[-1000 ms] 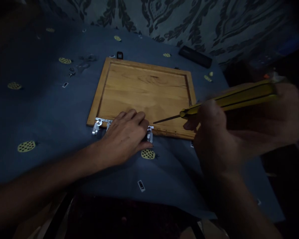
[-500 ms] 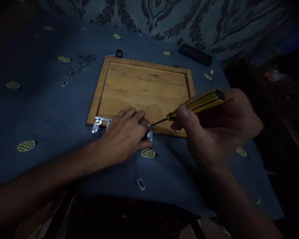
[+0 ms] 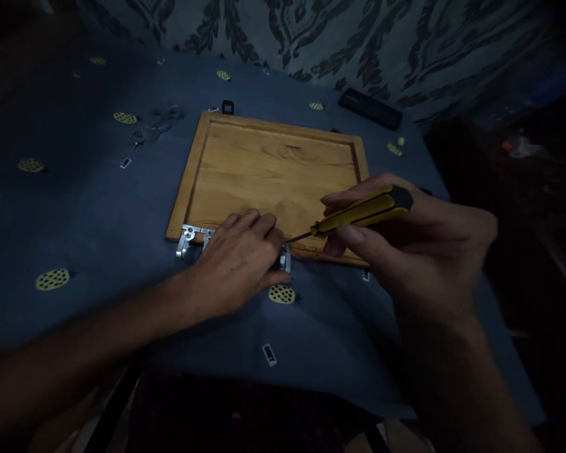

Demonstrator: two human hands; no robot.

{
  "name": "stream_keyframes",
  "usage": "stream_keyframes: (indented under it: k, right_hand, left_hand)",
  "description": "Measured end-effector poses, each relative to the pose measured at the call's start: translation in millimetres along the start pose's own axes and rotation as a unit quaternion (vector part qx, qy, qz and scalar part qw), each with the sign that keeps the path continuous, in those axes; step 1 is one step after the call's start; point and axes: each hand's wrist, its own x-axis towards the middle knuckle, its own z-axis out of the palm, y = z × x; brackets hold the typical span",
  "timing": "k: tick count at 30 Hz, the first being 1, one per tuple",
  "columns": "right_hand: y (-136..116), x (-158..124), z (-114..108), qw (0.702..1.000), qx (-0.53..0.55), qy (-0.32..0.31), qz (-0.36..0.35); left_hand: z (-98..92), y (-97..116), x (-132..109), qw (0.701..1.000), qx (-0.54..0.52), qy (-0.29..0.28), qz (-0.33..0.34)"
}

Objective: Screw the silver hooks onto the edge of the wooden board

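The right hand (image 3: 419, 251) is closed round the yellow-and-black handle of a screwdriver (image 3: 363, 211), thumb and forefinger pinched near the front of the grip. The thin shaft runs from that hand down and across to the left hand (image 3: 238, 261). That hand lies knuckles-up with its fingers bent over a metal hinge (image 3: 285, 259), pinning it to the near edge of a wooden panel (image 3: 273, 170). The blade tip meets the hinge just beside the left fingertips, though the dim light hides whether it sits in a screw head. A second hinge (image 3: 187, 238) shows on the same edge, just outside the left hand. The panel lies flat on the blue cloth-covered bench (image 3: 99, 220), beyond both hands. The shaft looks low and slanted; raising the handle so the blade stands more squarely would likely lessen slipping toward the fingers. Firm downward pressure from the left hand should stop the hinge shifting. Small loose bits (image 3: 136, 137) lie well beyond the left hand.
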Motion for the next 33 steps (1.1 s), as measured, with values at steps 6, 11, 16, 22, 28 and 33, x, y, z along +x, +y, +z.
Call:
stream_keyframes:
  k: [6, 11, 16, 22, 28, 33]
  right_hand:
    - [4.9, -1.1, 16.7, 0.987, -0.071, 0.144, -0.014]
    - [4.5, -2.5, 27.6, 0.973, -0.122, 0.195, -0.008]
    - [-0.6, -3.6, 25.8, 0.966, -0.13, 0.215, -0.054]
    - [-3.4, -5.0, 21.4, 0.94, -0.179, 0.283, -0.07]
    - [0.9, -9.1, 20.0, 0.954, -0.196, 0.22, -0.054]
    - [-0.2, -9.5, 19.3, 0.952, -0.229, 0.197, -0.056]
  left_hand:
    - [-3.4, 1.4, 1.2, 1.0, 0.007, -0.016, -0.001]
    - [-4.2, 2.1, 2.6, 1.0, 0.016, -0.021, -0.006]
    - [-2.9, 1.5, 1.0, 1.0, 0.011, -0.015, -0.003]
    - [-2.2, 0.9, -0.2, 1.0, 0.009, -0.019, -0.007]
    - [3.4, -1.7, -1.8, 0.999, 0.009, 0.029, 0.01]
    - [4.9, -1.2, -1.5, 0.999, 0.012, 0.033, 0.007]
